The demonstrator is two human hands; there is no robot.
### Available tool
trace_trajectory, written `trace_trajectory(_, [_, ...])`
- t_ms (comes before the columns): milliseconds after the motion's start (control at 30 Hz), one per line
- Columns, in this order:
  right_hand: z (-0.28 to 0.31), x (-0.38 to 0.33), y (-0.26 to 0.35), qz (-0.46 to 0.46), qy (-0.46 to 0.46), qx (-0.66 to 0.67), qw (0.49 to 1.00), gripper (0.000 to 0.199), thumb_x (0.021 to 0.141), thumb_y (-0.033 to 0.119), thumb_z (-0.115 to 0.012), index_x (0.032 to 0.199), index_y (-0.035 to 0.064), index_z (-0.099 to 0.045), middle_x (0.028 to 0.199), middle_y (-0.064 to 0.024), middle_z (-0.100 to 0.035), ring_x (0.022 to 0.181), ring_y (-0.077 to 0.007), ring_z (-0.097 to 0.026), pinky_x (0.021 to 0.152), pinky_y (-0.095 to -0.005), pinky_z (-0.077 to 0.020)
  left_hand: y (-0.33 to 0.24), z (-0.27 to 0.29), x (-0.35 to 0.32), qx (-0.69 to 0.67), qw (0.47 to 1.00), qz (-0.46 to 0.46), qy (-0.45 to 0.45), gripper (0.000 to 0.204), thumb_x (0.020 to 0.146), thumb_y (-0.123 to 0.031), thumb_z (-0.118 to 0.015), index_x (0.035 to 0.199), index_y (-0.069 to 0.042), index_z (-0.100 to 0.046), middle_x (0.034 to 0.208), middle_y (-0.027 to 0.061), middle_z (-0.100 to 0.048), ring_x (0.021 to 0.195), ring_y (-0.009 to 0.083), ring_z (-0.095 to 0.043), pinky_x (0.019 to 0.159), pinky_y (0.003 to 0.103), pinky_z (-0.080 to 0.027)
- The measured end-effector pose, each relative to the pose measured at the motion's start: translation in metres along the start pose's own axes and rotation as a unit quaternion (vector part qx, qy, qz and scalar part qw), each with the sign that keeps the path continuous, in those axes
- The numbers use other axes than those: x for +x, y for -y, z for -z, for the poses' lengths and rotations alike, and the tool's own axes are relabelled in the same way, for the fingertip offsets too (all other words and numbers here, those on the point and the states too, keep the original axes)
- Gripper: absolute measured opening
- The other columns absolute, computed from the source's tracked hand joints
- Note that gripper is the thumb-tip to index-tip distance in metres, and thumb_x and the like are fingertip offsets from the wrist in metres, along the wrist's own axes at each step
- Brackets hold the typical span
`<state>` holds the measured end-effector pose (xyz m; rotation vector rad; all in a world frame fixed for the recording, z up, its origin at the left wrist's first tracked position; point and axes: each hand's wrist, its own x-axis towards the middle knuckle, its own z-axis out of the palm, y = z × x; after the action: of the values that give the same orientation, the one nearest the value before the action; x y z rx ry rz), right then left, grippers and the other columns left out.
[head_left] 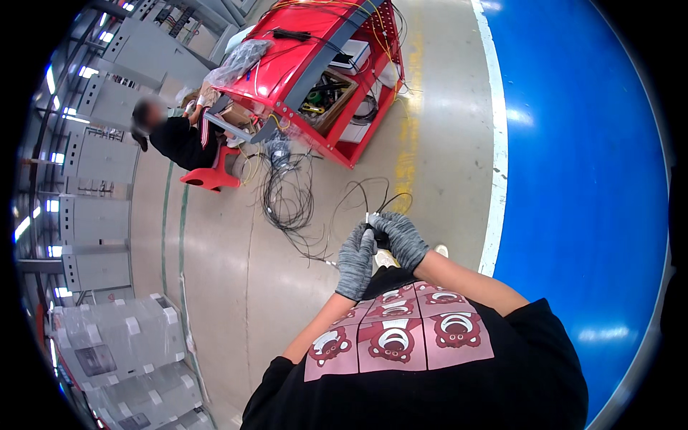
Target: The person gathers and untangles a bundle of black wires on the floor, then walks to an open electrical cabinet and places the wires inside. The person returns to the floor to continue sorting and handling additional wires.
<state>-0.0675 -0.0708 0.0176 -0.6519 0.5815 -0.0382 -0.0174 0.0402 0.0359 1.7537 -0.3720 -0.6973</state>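
Note:
In front of my body my two hands, in grey knit gloves, come together around thin black cables (388, 193). My left hand (355, 262) is closed, its thumb and fingers pinching the cables from the left. From the right my right hand (405, 239) closes on the same spot. A small white sleeve or tag (369, 218) stands up between the fingertips. Loose cable ends arc away above both gloves. The exact grip point is partly hidden by the fingers. On the floor, ahead and to the left, lies a tangled coil of black cable (287, 204).
A red cart (276, 54) ahead carries cables and plastic bags, with tools on its lower shelf. Left of it a person (185, 140) sits on a red stool (213, 178). Wrapped cabinets (122, 340) stand at left. A white stripe (499, 143) borders blue flooring (573, 215).

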Motion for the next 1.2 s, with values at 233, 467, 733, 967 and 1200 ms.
trace_trajectory(233, [0.009, 0.011, -0.004, -0.002, -0.018, -0.002, 1.0, 0.015, 0.082, 0.021, -0.062, 0.083, 0.0056, -0.06, 0.074, -0.0045, -0.06, 0.065, -0.0141, -0.058, 0.061, -0.0263, -0.0509, 0.003, 0.004, 0.0, 0.005, 1.0, 0.024, 0.015, 0.023, 0.094, -0.023, -0.047, 0.098, -0.003, -0.058, 0.067, -0.0032, -0.049, 0.058, 0.0036, -0.039, 0.051, 0.02, -0.032])
trace_trajectory(467, [0.036, 0.016, 0.007, -0.014, 0.067, -0.079, 0.994, 0.018, 0.081, 0.018, -0.063, 0.088, 0.0017, -0.06, 0.078, -0.0066, -0.061, 0.071, -0.0157, -0.061, 0.068, -0.03, -0.0538, 0.006, 0.002, -0.003, 0.106, 0.993, -0.04, 0.025, 0.022, 0.093, -0.023, -0.048, 0.097, -0.004, -0.058, 0.068, -0.0031, -0.049, 0.06, 0.0028, -0.042, 0.051, 0.021, -0.036])
trace_trajectory(733, [0.051, 0.008, 0.01, -0.033, 0.143, 0.01, 0.989, 0.029, 0.087, 0.028, -0.058, 0.092, 0.0002, -0.061, 0.085, -0.0099, -0.063, 0.075, -0.0175, -0.063, 0.073, -0.0302, -0.0526, -0.018, 0.003, -0.013, -0.074, 0.989, 0.08, 0.098, 0.023, 0.093, -0.024, -0.048, 0.093, -0.006, -0.061, 0.058, -0.0056, -0.041, 0.05, 0.0028, -0.032, 0.045, 0.02, -0.025])
trace_trajectory(967, [0.049, 0.005, 0.005, -0.047, 0.124, 0.058, 0.99, 0.033, 0.089, 0.033, -0.054, 0.091, 0.0001, -0.061, 0.082, -0.0115, -0.064, 0.073, -0.0201, -0.064, 0.07, -0.0311, -0.0537, -0.025, 0.01, -0.021, -0.073, 0.986, 0.098, 0.11, 0.027, 0.094, -0.027, -0.045, 0.093, -0.005, -0.061, 0.056, -0.0057, -0.039, 0.048, 0.0031, -0.031, 0.044, 0.02, -0.023])
trace_trajectory(1200, [0.035, -0.002, 0.003, -0.011, 0.067, 0.056, 0.996, 0.033, 0.088, 0.039, -0.055, 0.086, 0.0061, -0.061, 0.076, -0.005, -0.062, 0.069, -0.0144, -0.062, 0.068, -0.0277, -0.0528, -0.02, 0.009, -0.032, -0.045, 0.994, 0.063, 0.075, 0.027, 0.095, -0.027, -0.042, 0.096, -0.007, -0.06, 0.058, -0.0056, -0.042, 0.048, 0.0033, -0.031, 0.044, 0.019, -0.023])
